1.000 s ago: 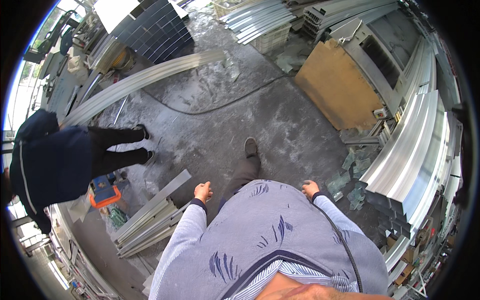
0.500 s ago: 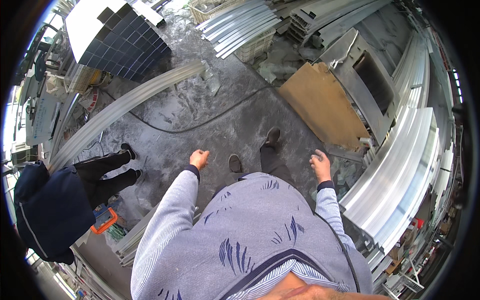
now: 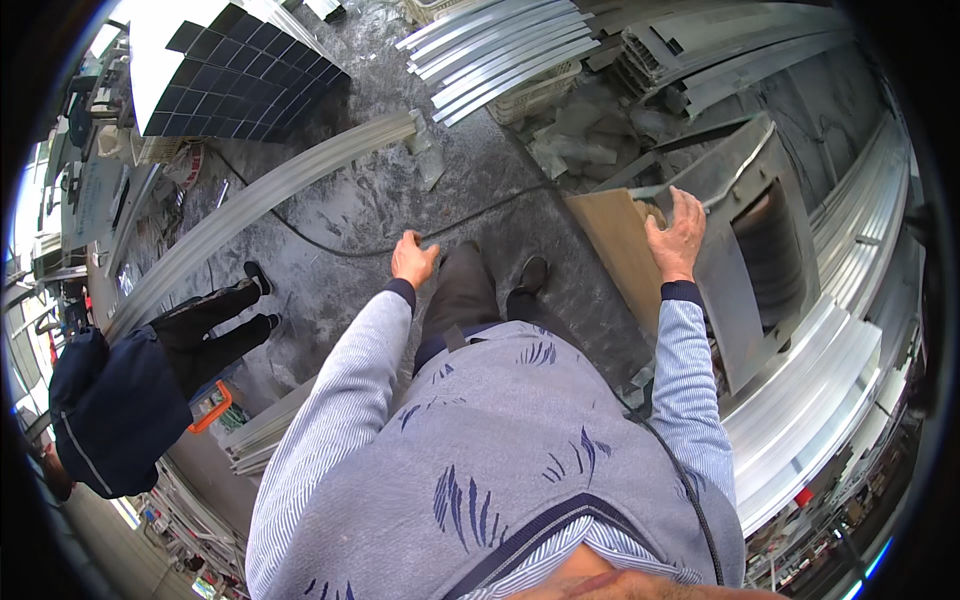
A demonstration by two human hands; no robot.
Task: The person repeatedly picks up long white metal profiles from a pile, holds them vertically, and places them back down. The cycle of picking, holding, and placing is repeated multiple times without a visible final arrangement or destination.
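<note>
The right hand (image 3: 676,236) is laid with fingers spread on the top edge of a brown board (image 3: 622,252), which leans upright against a grey metal machine (image 3: 752,262), seemingly so that it is steadied rather than gripped. The left hand (image 3: 412,260) hangs free and loosely curled, holding nothing, above a black cable (image 3: 330,245) trailing over the dusty floor (image 3: 330,200). Long aluminium profiles (image 3: 250,205) are laid flat alongside. Another person (image 3: 110,400) stands well apart.
</note>
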